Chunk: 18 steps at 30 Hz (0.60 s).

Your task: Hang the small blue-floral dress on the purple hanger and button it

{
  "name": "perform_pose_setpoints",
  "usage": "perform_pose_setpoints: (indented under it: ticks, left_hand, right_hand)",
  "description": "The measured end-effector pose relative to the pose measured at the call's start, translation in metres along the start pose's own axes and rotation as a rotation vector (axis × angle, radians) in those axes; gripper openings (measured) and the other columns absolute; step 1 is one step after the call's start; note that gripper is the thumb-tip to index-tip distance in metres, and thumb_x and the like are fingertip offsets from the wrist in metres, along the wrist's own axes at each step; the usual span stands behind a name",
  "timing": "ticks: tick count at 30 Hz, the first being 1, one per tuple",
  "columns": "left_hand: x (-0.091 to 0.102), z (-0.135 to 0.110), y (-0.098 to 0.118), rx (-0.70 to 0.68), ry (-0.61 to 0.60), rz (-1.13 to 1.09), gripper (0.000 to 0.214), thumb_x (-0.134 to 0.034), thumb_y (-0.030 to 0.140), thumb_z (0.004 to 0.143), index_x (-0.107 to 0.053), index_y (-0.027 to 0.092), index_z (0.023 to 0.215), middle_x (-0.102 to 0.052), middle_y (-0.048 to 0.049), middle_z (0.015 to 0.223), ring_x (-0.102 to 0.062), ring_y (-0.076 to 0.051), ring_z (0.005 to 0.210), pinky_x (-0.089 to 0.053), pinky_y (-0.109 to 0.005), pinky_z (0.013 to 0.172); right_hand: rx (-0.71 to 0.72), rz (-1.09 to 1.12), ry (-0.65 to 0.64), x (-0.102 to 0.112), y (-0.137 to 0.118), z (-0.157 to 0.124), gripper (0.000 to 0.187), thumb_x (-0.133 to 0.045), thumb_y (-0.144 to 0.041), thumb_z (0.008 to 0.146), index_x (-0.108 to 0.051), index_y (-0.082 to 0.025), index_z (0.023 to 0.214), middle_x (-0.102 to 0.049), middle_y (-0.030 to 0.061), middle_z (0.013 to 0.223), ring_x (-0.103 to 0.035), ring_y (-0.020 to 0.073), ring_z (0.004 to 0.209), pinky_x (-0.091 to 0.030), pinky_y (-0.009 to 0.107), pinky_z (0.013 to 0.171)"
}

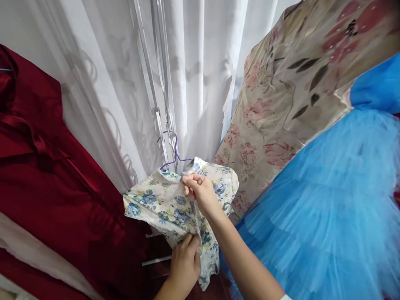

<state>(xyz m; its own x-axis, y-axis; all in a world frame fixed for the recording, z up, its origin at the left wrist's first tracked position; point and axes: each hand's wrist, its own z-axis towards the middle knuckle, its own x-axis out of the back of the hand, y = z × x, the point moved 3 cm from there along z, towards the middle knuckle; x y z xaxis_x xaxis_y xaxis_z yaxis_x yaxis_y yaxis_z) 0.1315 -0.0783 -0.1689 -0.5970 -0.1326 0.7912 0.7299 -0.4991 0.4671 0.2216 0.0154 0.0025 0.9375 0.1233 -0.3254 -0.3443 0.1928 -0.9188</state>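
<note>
A small white blouse (175, 200) printed with blue flowers hangs on a purple wire hanger (176, 155). Its front edges meet down the middle, just under the collar. My right hand (200, 191) pinches the cloth at the neck opening, fingers closed. Lower on the front, my left hand (186, 260) grips the fabric near the front edge with its fingers curled. Whether a button or other fastener lies under my fingertips is hidden.
Behind the blouse stand a white metal rack (158, 83) and pleated white curtains (200, 54). A dark red dress (62, 179) hangs at left. On the right are a beige floral dress (265, 108) and a layered blue tulle dress (321, 200).
</note>
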Motion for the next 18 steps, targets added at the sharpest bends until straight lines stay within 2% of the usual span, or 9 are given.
perform_pose_setpoints:
  ticks: [3, 5, 7, 10, 11, 12, 13, 15, 18]
  left_hand:
    - [0.003, 0.003, -0.013, -0.023, -0.047, -0.053, 0.026, -0.050, 0.009, 0.081, -0.066, 0.021, 0.096, -0.070, -0.0082, 0.097, -0.068, -0.023, 0.082, -0.052, -0.031, 0.069]
    - [0.018, 0.013, -0.023, -0.024, -0.057, -0.190, 0.020, -0.054, 0.013, 0.084, -0.068, 0.022, 0.095, -0.069, -0.0059, 0.089, -0.067, -0.020, 0.078, -0.052, -0.028, 0.070]
    - [0.051, 0.030, -0.030, -0.038, 0.056, -0.323, 0.025, -0.055, 0.018, 0.090, -0.066, 0.022, 0.112, -0.065, -0.0034, 0.081, -0.063, -0.016, 0.072, -0.052, -0.025, 0.069]
    - [0.118, 0.064, -0.028, -0.103, 0.394, -0.385, 0.044, -0.053, 0.022, 0.095, -0.050, 0.022, 0.139, -0.057, 0.0010, 0.073, -0.056, -0.013, 0.064, -0.049, -0.023, 0.067]
    - [0.137, 0.077, -0.024, -0.131, 0.437, -0.396, 0.049, -0.051, 0.022, 0.096, -0.044, 0.022, 0.144, -0.056, 0.0014, 0.073, -0.056, -0.013, 0.065, -0.048, -0.023, 0.067]
    - [0.153, 0.091, -0.019, -0.161, 0.420, -0.387, 0.051, -0.051, 0.023, 0.096, -0.041, 0.021, 0.146, -0.056, 0.0022, 0.072, -0.055, -0.012, 0.064, -0.047, -0.023, 0.066]
    - [0.164, 0.103, -0.013, -0.197, 0.370, -0.328, 0.046, -0.052, 0.024, 0.096, -0.047, 0.022, 0.142, -0.057, 0.0019, 0.073, -0.055, -0.012, 0.065, -0.046, -0.023, 0.067]
    - [0.178, 0.122, 0.000, -0.281, 0.291, -0.206, 0.025, -0.052, 0.024, 0.096, -0.063, 0.020, 0.118, -0.063, -0.0011, 0.081, -0.059, -0.014, 0.074, -0.046, -0.024, 0.072]
    - [0.186, 0.131, 0.014, -0.384, 0.294, -0.115, 0.015, -0.051, 0.022, 0.096, -0.065, 0.018, 0.093, -0.066, -0.0033, 0.082, -0.062, -0.015, 0.079, -0.045, -0.025, 0.074]
  right_hand:
    - [0.036, 0.027, 0.027, -0.008, -0.005, 0.004, 0.026, -0.069, -0.036, 0.080, -0.060, -0.016, 0.065, -0.056, -0.0037, 0.046, -0.033, 0.0055, 0.035, -0.022, 0.020, 0.037]
    - [0.052, 0.007, 0.040, -0.008, -0.002, 0.000, 0.025, -0.068, -0.037, 0.082, -0.060, -0.017, 0.070, -0.056, -0.0045, 0.045, -0.035, 0.0060, 0.036, -0.024, 0.020, 0.038]
    - [0.060, -0.027, 0.057, -0.008, 0.002, -0.007, 0.025, -0.067, -0.038, 0.083, -0.060, -0.017, 0.073, -0.055, -0.0052, 0.044, -0.035, 0.0063, 0.036, -0.025, 0.019, 0.039]
    - [0.092, -0.081, 0.073, -0.010, 0.003, -0.017, 0.029, -0.067, -0.042, 0.084, -0.057, -0.018, 0.071, -0.052, -0.0057, 0.043, -0.036, 0.0064, 0.037, -0.026, 0.020, 0.041]
    - [0.111, -0.098, 0.076, -0.011, 0.001, -0.020, 0.029, -0.067, -0.042, 0.084, -0.057, -0.018, 0.071, -0.052, -0.0057, 0.044, -0.037, 0.0067, 0.038, -0.027, 0.020, 0.041]
    - [0.131, -0.114, 0.078, -0.013, -0.001, -0.022, 0.030, -0.067, -0.043, 0.085, -0.057, -0.018, 0.072, -0.052, -0.0057, 0.044, -0.038, 0.0071, 0.038, -0.028, 0.020, 0.042]
    - [0.153, -0.126, 0.085, -0.015, -0.002, -0.023, 0.030, -0.067, -0.044, 0.085, -0.056, -0.018, 0.072, -0.052, -0.0056, 0.045, -0.040, 0.0075, 0.039, -0.029, 0.021, 0.043]
    - [0.198, -0.143, 0.114, -0.017, -0.003, -0.026, 0.030, -0.067, -0.044, 0.085, -0.055, -0.019, 0.073, -0.050, -0.0062, 0.047, -0.040, 0.0078, 0.041, -0.029, 0.021, 0.044]
    - [0.249, -0.159, 0.176, -0.015, 0.006, -0.026, 0.031, -0.065, -0.042, 0.087, -0.051, -0.020, 0.072, -0.039, -0.0088, 0.049, -0.031, 0.0066, 0.043, -0.023, 0.021, 0.043]
